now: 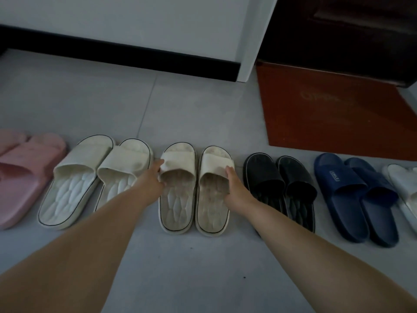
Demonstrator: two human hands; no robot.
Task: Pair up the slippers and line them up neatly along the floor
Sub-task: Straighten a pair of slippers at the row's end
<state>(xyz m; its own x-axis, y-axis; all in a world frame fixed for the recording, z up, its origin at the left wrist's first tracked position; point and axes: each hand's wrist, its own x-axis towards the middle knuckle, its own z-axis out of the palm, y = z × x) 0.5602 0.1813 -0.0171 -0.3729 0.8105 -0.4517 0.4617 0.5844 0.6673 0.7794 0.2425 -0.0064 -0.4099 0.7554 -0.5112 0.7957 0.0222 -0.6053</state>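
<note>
1. The left hand (155, 175) pinches the strap of the left cream slipper (177, 206), fingers on top and thumb under the strap's edge.
2. The right hand (234, 188) grips the strap of the right cream slipper (212, 208), thumb on top.
3. Both slippers sit side by side on the floor (191, 267), toes toward the wall (135, 19).
4. They lie mid-row: the white pair (90, 177) and pink pair (24, 170) are to the left, the black pair (282, 184) and blue pair (356, 195) to the right.
5. A red mat (338, 114) lies beyond the row.
</note>
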